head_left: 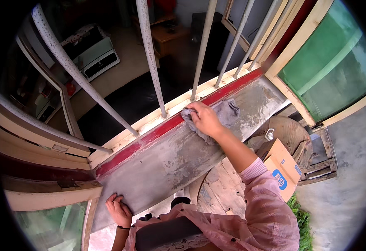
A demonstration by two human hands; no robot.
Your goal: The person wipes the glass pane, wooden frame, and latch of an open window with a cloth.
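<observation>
My right hand (206, 120) grips a crumpled grey cloth (228, 113) and presses it on the window ledge, against the red strip (233, 86) below the bars. Part of the cloth spreads out to the right of my fingers. Damp-looking, patchy marks show on the grey concrete sill (149, 171) around it. At the sill's left end rests my left hand (119, 210), its fingers bent over the edge and apart, with nothing in it. Pale metal bars (150, 58) rise from the cream window frame (126, 140) just beyond the cloth.
Open casements with green glass stand at the right (329, 58) and lower left (51, 226). Below the sill are a round wooden spool (222, 188), a cardboard box (281, 165) and a wooden crate (321, 169). Behind the bars is a dim room with a white appliance (101, 62).
</observation>
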